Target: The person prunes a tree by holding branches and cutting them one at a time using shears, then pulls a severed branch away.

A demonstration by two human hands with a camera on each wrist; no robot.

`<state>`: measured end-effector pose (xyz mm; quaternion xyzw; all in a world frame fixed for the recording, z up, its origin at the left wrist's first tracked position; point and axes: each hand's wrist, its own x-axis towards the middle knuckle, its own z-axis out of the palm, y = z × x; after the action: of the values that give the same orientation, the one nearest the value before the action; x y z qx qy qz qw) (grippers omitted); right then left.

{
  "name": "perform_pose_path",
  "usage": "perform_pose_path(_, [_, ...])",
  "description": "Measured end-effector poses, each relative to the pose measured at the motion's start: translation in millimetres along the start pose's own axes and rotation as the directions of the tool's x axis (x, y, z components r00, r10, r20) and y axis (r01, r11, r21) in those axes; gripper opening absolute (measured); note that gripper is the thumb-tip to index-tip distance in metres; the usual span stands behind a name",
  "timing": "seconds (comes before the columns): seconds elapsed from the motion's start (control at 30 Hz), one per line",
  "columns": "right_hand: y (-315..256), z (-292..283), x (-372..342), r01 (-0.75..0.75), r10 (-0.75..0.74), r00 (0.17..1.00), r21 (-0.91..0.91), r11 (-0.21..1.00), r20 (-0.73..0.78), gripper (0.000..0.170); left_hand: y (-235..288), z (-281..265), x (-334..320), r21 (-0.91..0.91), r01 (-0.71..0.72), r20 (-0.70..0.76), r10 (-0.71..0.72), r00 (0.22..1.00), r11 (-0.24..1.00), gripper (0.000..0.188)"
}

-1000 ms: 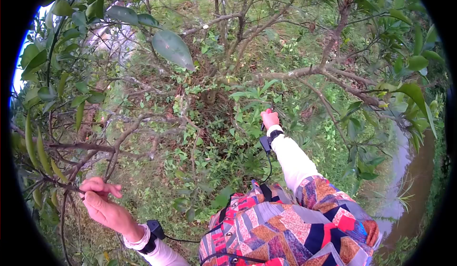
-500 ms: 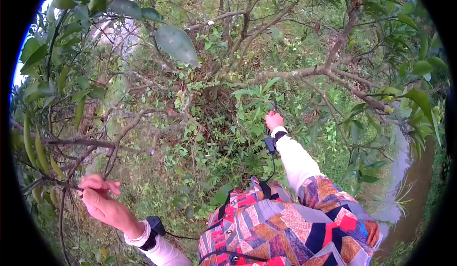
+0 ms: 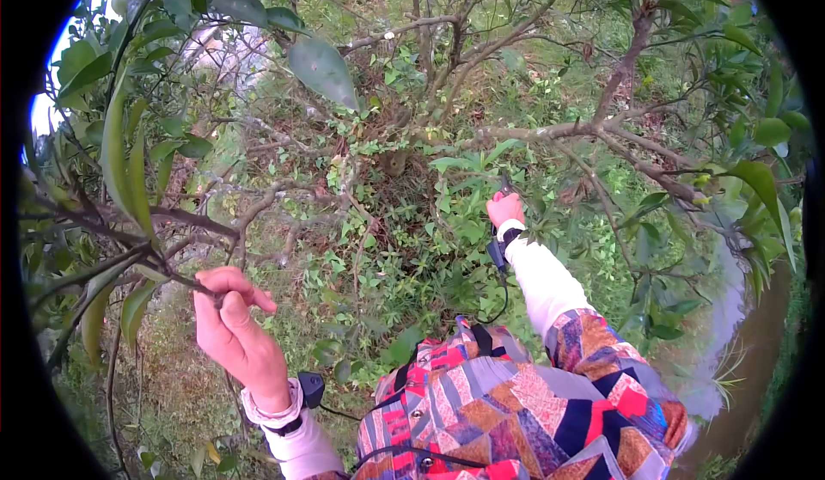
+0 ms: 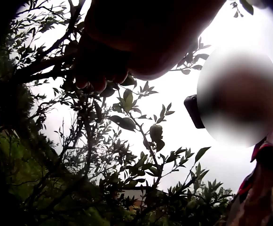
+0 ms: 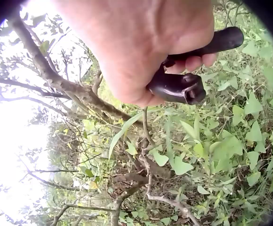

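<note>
And here's the left hand (image 3: 245, 342), out on the person's left, its thumb and fingers pinching the thin branch (image 3: 186, 281). That calls for a light, steady pinch near the end, enough to hold it without snapping it, with the arm giving a little as the leaves (image 3: 115, 149) weigh on it. In the left wrist view the fingers are too dark to read, but the head view shows the pinch well enough. Over to the right hand (image 3: 505, 210), out above the greenery near the middle, its fingers curled round the dark tool (image 5: 226, 40). The two dark parts stand apart beyond the palm; whether its working end is open, one cannot tell. Best to hold that end well clear of the left fingers and of the cord (image 3: 505, 301), and to keep the grip easy. Now the count: two hands, one held branch, one tool, two wrist cameras, the left one (image 3: 311, 389) and the right one (image 3: 496, 255), and one patchwork top (image 3: 516, 394). The leaves overlap too thickly to number.
</note>
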<state>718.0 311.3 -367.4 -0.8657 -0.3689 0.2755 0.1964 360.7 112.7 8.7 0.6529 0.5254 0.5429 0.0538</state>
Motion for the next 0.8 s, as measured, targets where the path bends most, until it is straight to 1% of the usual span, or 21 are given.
perform_pose_path(0.03, [-4.7, 4.9, -0.6, 0.007, -0.007, 1.000, 0.014, 1.000, -0.007, 0.056, -1.8, 3.6, 0.7, 0.011, 0.002, -0.003, -0.002, 1.000, 1.000, 0.032])
perform_pose_path(0.07, [-9.2, 4.4, -1.6, 0.045, -0.045, 0.994, 0.001, 0.999, -0.100, 0.047, 5.4, 11.5, 2.9, 0.078, -0.010, 0.010, 0.009, 1.000, 0.997, 0.031])
perform_pose_path(0.1, [-18.1, -5.8, -7.1, 0.053, -0.052, 0.994, 0.007, 0.999, -0.095, 0.047, 11.5, 18.6, 4.9, 0.141, -0.024, 0.024, 0.021, 0.999, 0.990, 0.029])
perform_pose_path(0.17, [-33.2, -29.0, -21.0, 0.054, -0.053, 0.999, 0.157, 0.986, -0.015, 0.055, 20.7, 26.5, 6.8, 0.153, -0.016, 0.022, 0.013, 1.000, 0.988, 0.026])
perform_pose_path(0.2, [-32.2, -29.0, -17.7, 0.097, -0.102, 0.995, 0.186, 0.978, 0.020, 0.056, 25.1, 30.6, 6.5, 0.127, 0.017, 0.003, -0.017, 1.000, 0.992, 0.023])
perform_pose_path(0.23, [-27.6, -29.1, -17.4, 0.098, -0.104, 0.994, 0.190, 0.977, 0.024, 0.056, 28.2, 32.5, 5.3, 0.099, 0.049, -0.014, -0.048, 0.999, 0.994, 0.020])
perform_pose_path(0.27, [-22.5, -21.5, -18.4, 0.098, -0.106, 0.994, 0.167, 0.981, 0.037, 0.055, 16.1, 30.4, 1.0, 0.064, 0.061, -0.014, -0.060, 0.998, 0.996, 0.017])
perform_pose_path(0.3, [-16.9, -21.7, -17.7, 0.100, -0.109, 0.992, 0.147, 0.984, 0.058, 0.055, 14.6, 31.2, -0.3, 0.066, 0.057, -0.014, -0.057, 0.998, 0.996, 0.017])
perform_pose_path(0.33, [-7.9, -7.0, -6.4, 0.079, -0.082, 0.996, 0.070, 0.994, 0.032, 0.051, 12.4, 32.3, -1.1, 0.057, 0.027, -0.026, -0.026, 0.999, 0.998, 0.018])
perform_pose_path(0.37, [5.7, 10.9, 9.9, 0.098, -0.099, 0.995, 0.021, 0.995, 0.021, 0.049, 7.9, 32.8, -2.4, 0.046, 0.000, -0.039, 0.002, 0.999, 0.999, 0.018])
perform_pose_path(0.4, [0.8, 1.3, 0.0, 0.084, -0.086, 0.995, 0.040, 0.996, 0.051, 0.046, 2.7, 31.1, -3.8, 0.025, -0.009, -0.025, 0.009, 1.000, 1.000, 0.013])
perform_pose_path(0.43, [-3.3, -8.0, -9.2, 0.069, -0.073, 0.994, 0.060, 0.996, 0.080, 0.043, 1.3, 32.5, -5.2, 0.024, -0.011, -0.025, 0.011, 1.000, 1.000, 0.013])
perform_pose_path(0.47, [-2.2, -7.5, -8.6, 0.067, -0.072, 0.994, 0.061, 0.996, 0.077, 0.043, 0.6, 34.4, -6.3, -0.040, 0.041, -0.060, -0.043, 0.997, 0.998, 0.010])
perform_pose_path(0.5, [0.4, 0.5, -3.7, 0.091, -0.094, 0.992, 0.039, 0.995, 0.085, 0.044, -6.1, 36.1, -10.3, -0.110, 0.086, -0.093, -0.096, 0.991, 0.990, 0.011])
perform_pose_path(0.53, [2.9, 5.6, 1.4, 0.115, -0.116, 0.988, 0.017, 0.993, 0.098, 0.045, -9.9, 36.7, -12.5, -0.115, 0.081, -0.093, -0.092, 0.991, 0.990, 0.011])
perform_pose_path(0.6, [1.8, 11.6, 2.2, 0.112, -0.113, 0.990, 0.013, 0.994, 0.086, 0.046, -20.6, 37.6, -16.6, -0.097, -0.012, -0.085, 0.003, 0.996, 0.995, 0.019])
perform_pose_path(0.63, [0.4, 9.6, -0.7, 0.106, -0.106, 0.991, 0.005, 0.994, 0.084, 0.046, -22.9, 40.4, -16.5, -0.106, -0.016, -0.082, 0.008, 0.997, 0.994, 0.019])
perform_pose_path(0.67, [2.4, 3.8, -2.1, 0.134, -0.133, 0.975, 0.005, 0.991, 0.178, 0.048, -24.7, 43.6, -15.7, -0.118, -0.024, -0.092, 0.013, 0.996, 0.993, 0.020])
perform_pose_path(0.73, [8.3, 15.8, 5.7, 0.119, -0.120, 0.978, 0.012, 0.993, 0.171, 0.048, -31.7, 51.4, -15.1, -0.130, -0.031, -0.102, 0.018, 0.995, 0.991, 0.021])
perform_pose_path(0.8, [11.3, 21.1, 10.7, 0.118, -0.121, 0.974, 0.027, 0.993, 0.189, 0.049, -34.6, 60.3, -13.6, -0.187, -0.037, -0.152, 0.008, 0.988, 0.982, 0.027])
